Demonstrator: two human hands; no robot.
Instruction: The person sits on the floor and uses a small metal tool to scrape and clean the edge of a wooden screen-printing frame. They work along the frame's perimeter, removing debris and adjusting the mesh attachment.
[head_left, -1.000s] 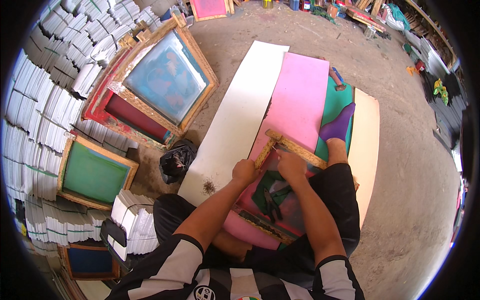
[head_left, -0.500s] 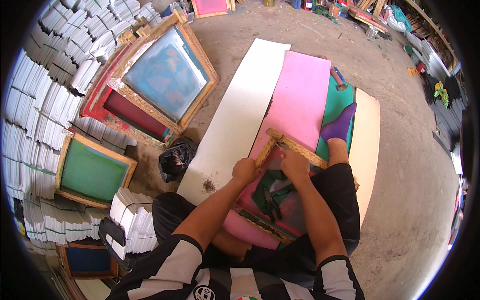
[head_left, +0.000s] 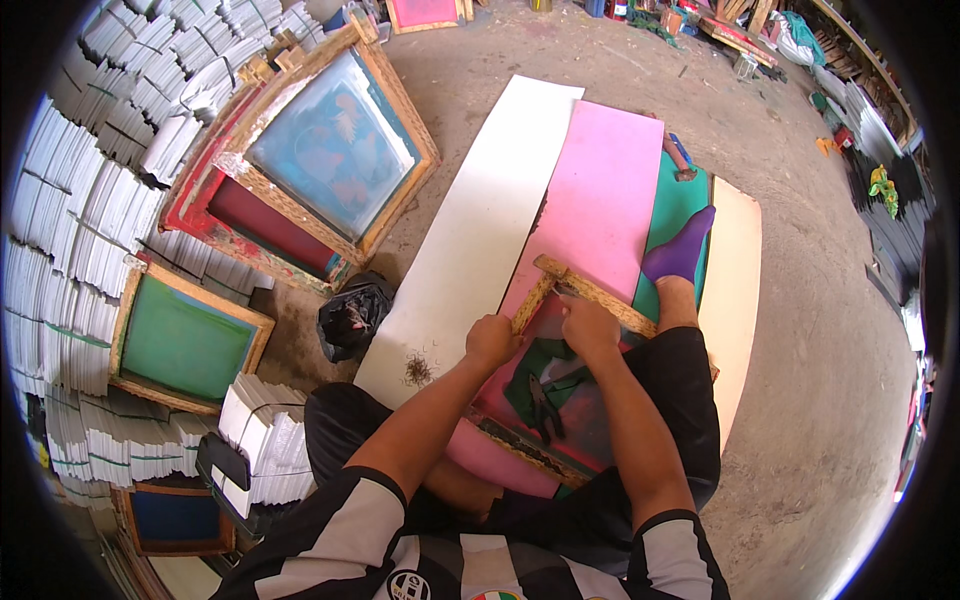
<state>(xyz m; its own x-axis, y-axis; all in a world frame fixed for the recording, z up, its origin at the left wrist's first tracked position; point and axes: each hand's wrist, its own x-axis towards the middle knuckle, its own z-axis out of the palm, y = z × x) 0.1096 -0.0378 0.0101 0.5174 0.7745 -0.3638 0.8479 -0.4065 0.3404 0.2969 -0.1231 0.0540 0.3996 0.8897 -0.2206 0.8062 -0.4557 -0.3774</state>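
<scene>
A wooden screen frame with a red and grey mesh lies before me across my legs, over the coloured sheets. My left hand is closed round its left bar, close to the far corner. Just inside that corner my right hand is closed in a fist. A small thin tip shows above its fingers, too little to name. Pliers with dark handles rest on a dark green cloth on the mesh, below my hands.
White and pink sheets cover the floor ahead. A hammer lies beyond my foot. Staple-like bits are piled left of my left hand, near a black plastic bag. More screen frames lean against paper stacks.
Both hands keep almost the same place at the frame's corner. The view has shifted very slightly; nothing has visibly been taken up or let go.
</scene>
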